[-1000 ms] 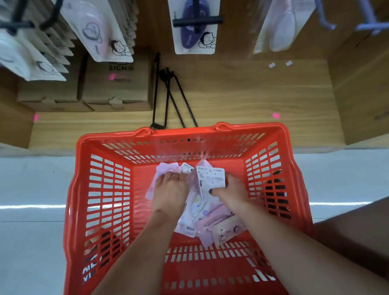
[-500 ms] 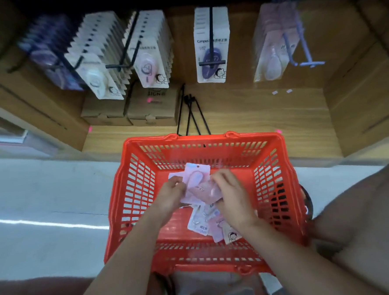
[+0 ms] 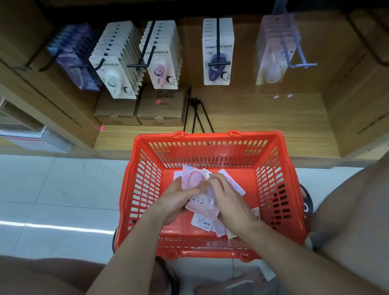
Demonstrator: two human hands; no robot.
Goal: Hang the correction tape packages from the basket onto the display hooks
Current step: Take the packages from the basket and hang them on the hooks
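Crouched over a red slatted plastic shopping basket [image 3: 280,187] on the pale tiled floor [image 3: 55,190], I held a small fan of pale pink carded correction tape packages [image 3: 196,181] above its middle. My left hand [image 3: 174,200] gripped the bunch from the left, fingers curled under the cards; my right hand [image 3: 226,195] pinched it from the right, fingers bent over the top edges. More loose pink and white correction tape packages [image 3: 202,222] lay on the basket's floor just nearer than my hands. Beyond the basket's far rim, a wooden display shelf [image 3: 267,120] carried rows of hanging stock: white carded tapes on black wire hooks [image 3: 138,64] at far left, a single column with a dark blue tape dispenser [image 3: 217,65] in the centre, and clear pink packs on a light blue hook [image 3: 297,56] at far right. Two brown cardboard boxes [image 3: 159,108] sat under the left rows.
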